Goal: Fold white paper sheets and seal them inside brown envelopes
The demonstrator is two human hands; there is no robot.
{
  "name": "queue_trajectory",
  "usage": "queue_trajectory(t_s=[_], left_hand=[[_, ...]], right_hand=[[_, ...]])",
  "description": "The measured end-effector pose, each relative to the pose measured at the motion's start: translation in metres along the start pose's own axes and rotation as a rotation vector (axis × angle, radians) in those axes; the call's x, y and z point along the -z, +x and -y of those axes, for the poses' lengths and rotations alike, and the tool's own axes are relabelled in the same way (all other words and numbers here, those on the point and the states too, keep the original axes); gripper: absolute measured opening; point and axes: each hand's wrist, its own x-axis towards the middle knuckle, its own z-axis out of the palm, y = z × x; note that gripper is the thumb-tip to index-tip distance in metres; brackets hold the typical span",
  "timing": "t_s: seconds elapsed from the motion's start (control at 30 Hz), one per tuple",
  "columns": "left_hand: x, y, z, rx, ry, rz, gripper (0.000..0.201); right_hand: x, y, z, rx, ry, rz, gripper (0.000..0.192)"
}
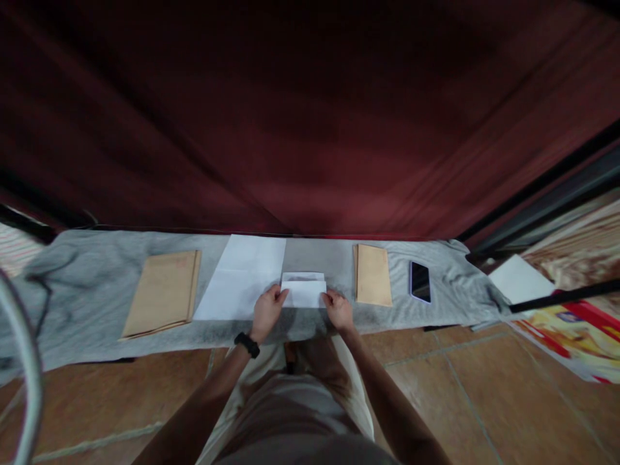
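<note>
Between my two hands is a folded sheet of white paper (pixel 304 296), its upper layer standing slightly apart from the one behind. My left hand (pixel 267 312) pinches its left edge, thumb on top; a dark band circles that wrist. On the opposite edge, my right hand (pixel 339 310) grips the paper between thumb and fingers. Larger white sheets (pixel 242 274) lie flat just left of it, showing faint creases. Farther left rests a stack of big brown envelopes (pixel 162 290). Smaller brown envelopes (pixel 372 274) lie to the right of my right hand.
A grey cloth (pixel 320 252) covers the narrow surface. A phone (pixel 420 282) lies on its right part. Behind rises a dark red panel (pixel 310 161). A pale curved tube (pixel 26 361) stands at the left, and a colourful printed package (pixel 576 332) is at the lower right.
</note>
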Motion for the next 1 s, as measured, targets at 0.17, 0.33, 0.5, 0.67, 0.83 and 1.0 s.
queue_trajectory(t_s=[0.17,0.33,0.5,0.67,0.83,1.0], left_hand=[[-0.002,0.005,-0.001,0.005,-0.012,0.003,0.031],[-0.003,0.004,0.005,0.017,-0.059,0.035,0.028],[-0.005,0.012,0.007,0.103,-0.029,0.046,0.022],[-0.005,0.024,0.003,0.178,0.047,0.095,0.016],[-0.001,0.034,-0.001,0.219,0.178,0.176,0.016],[0.003,0.04,-0.008,0.231,0.315,0.24,0.019]], right_hand=[[0.003,0.007,0.006,-0.076,-0.054,0.036,0.035],[0.003,0.013,0.009,-0.118,-0.081,0.051,0.034],[0.006,0.019,0.014,-0.169,-0.106,0.07,0.036],[0.008,0.023,0.019,-0.208,-0.135,0.083,0.035],[0.009,0.026,0.023,-0.227,-0.163,0.082,0.033],[0.01,0.029,0.026,-0.224,-0.187,0.073,0.033]])
